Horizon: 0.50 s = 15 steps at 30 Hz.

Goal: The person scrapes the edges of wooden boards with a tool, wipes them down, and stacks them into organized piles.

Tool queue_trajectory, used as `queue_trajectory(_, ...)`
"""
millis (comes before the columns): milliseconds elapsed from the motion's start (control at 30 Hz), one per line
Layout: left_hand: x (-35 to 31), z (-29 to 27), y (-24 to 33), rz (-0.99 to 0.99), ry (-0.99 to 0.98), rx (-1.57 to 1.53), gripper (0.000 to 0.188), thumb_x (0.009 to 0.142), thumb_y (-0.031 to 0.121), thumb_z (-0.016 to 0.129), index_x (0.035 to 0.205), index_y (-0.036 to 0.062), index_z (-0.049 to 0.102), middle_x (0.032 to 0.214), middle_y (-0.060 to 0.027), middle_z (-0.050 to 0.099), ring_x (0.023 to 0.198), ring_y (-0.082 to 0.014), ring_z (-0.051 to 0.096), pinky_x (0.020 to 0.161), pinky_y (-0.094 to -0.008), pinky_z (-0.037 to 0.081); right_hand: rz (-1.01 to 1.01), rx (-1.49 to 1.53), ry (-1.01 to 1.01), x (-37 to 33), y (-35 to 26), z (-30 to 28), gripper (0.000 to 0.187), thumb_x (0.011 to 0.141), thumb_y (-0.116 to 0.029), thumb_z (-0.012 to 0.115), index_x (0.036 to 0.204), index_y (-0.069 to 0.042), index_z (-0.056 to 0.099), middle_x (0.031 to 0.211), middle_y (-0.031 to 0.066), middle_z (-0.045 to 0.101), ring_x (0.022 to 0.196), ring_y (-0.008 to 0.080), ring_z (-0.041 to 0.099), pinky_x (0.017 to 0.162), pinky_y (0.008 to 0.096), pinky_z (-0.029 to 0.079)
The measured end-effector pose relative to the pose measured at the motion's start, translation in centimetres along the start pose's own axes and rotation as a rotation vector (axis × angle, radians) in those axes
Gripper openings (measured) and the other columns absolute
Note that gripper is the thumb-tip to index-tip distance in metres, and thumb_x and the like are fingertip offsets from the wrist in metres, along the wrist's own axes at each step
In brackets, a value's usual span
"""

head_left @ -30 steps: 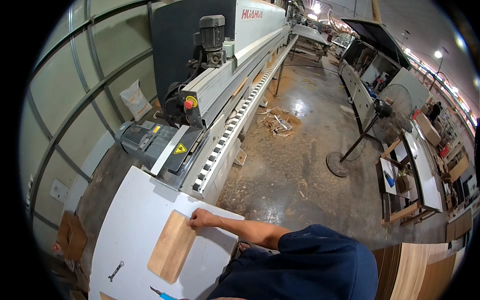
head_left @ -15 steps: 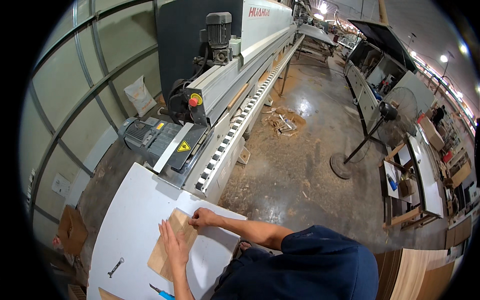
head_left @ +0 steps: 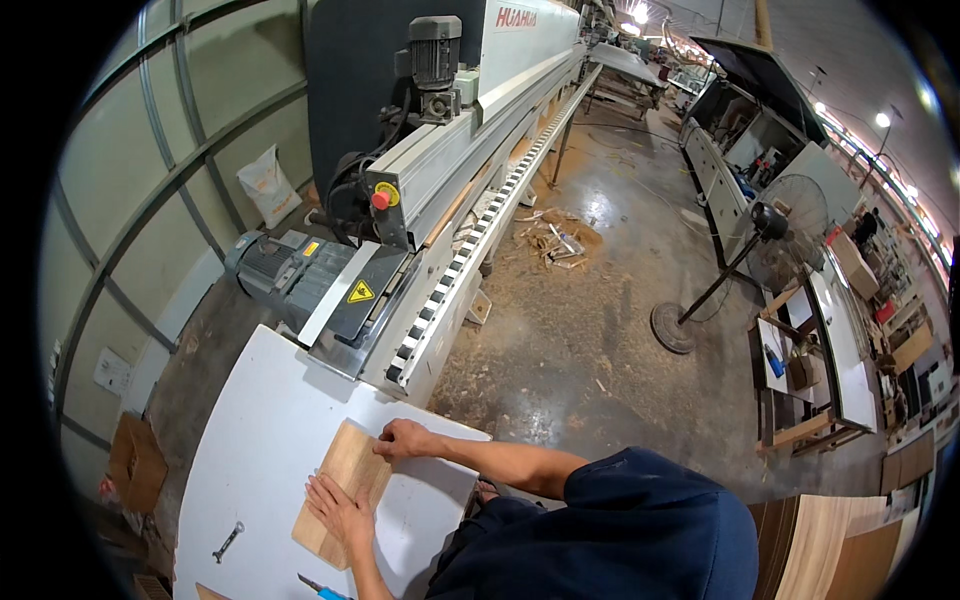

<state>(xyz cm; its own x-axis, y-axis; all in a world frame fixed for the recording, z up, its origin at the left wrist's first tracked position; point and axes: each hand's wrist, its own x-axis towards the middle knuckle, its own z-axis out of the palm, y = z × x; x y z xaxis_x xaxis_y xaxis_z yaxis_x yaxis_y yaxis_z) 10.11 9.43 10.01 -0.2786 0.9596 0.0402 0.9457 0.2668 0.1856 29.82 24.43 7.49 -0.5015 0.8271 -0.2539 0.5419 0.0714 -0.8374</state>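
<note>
A flat wood-grain board point(head_left: 352, 443) lies slanted on the white tabletop point(head_left: 250, 430). My left hand point(head_left: 342, 512) rests flat across its lower part, fingers stretched out and slightly spread. At the board's upper right edge, the curled fingers of my right hand point(head_left: 404, 440) are closed; what they pinch, if anything, is too small to make out. Near the table's lower edge, by my left forearm, lies a utility knife point(head_left: 322, 587) with a blue handle. A metal wrench point(head_left: 229, 541) sits on the tabletop to the left of the board.
Beyond the table stands a long machine point(head_left: 440, 270) with a roller track and a red stop button point(head_left: 382, 197). A floor fan point(head_left: 722, 270) stands to the right. Wood scraps point(head_left: 560, 243) litter the floor. A cardboard box point(head_left: 138, 462) is at the left wall.
My left hand has slid down and left along the board, and its fingers have spread. The right hand stays at the board's edge. The view has shifted slightly.
</note>
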Motion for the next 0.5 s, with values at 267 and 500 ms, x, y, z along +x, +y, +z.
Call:
queue_trajectory(267,-3.5,-0.6,-4.2,-0.185,0.012,0.063,0.082,0.093,0.045,0.055,0.151,-0.0027,0.023,0.159,-0.0245,0.018,0.149,-0.0394,0.012,0.120,-0.0537,0.006,-0.040,-0.025,0.007,0.3,0.3,-0.1,0.041,0.084,-0.045,0.066,0.090,-0.005,0.075,0.082,0.0132,0.073,0.078,0.0273,0.070,0.074,0.0393,0.054)
queue_trajectory(500,-7.5,-0.3,-9.0,-0.309,0.007,-0.010,0.083,0.096,0.048,0.050,0.153,-0.0022,0.018,0.160,-0.0252,0.015,0.149,-0.0410,0.008,0.119,-0.0549,0.006,0.030,-0.050,-0.023,0.7,0.5,0.6,0.045,0.083,-0.047,0.069,0.093,-0.003,0.075,0.088,0.0141,0.074,0.083,0.0289,0.071,0.076,0.0399,0.055)
